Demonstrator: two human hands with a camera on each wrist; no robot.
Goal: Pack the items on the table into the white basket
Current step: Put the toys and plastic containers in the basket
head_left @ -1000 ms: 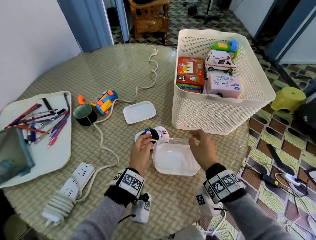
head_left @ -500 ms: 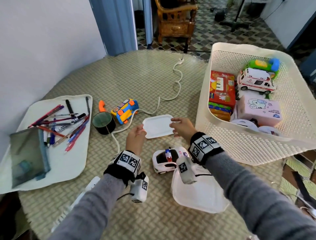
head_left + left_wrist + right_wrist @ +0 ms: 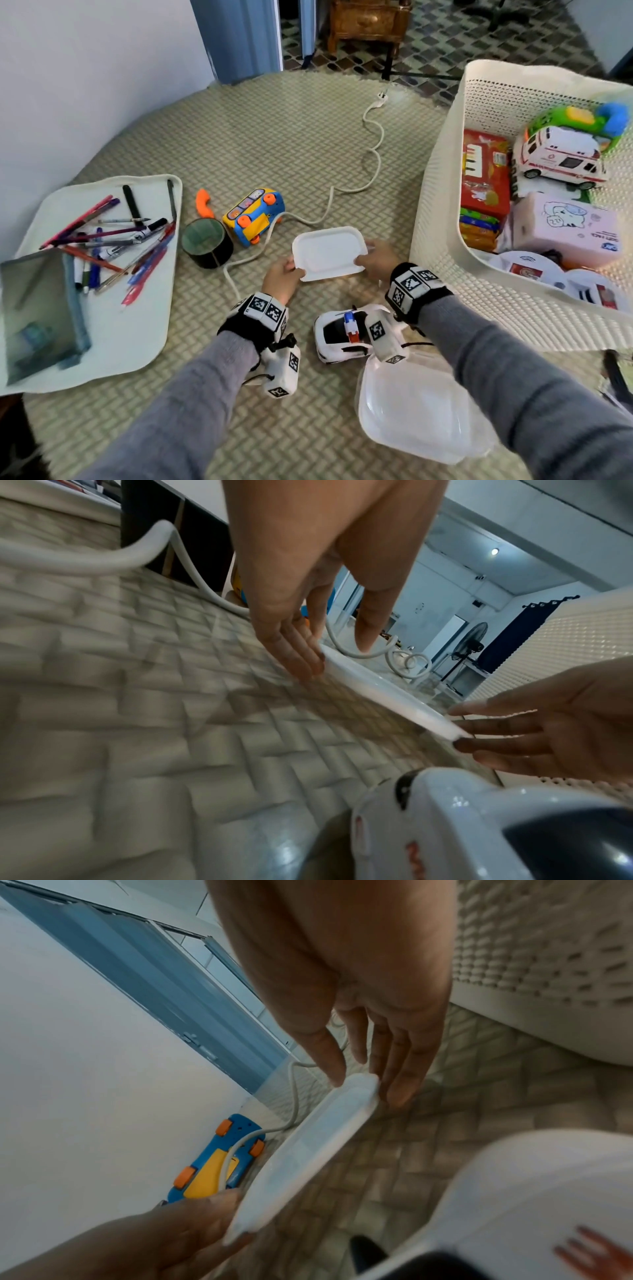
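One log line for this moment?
both hands lifting lid | toy car, tub on table | basket part-filled

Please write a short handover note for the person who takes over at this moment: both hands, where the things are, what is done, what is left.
Left hand and right hand each pinch one end of the white lid, lifted just off the table.
White basket already holds the ambulance, pink tissue box and red box.
Left on the table: clear container, police car, toy bus, tape roll, power strip cable, and the tray of pens.
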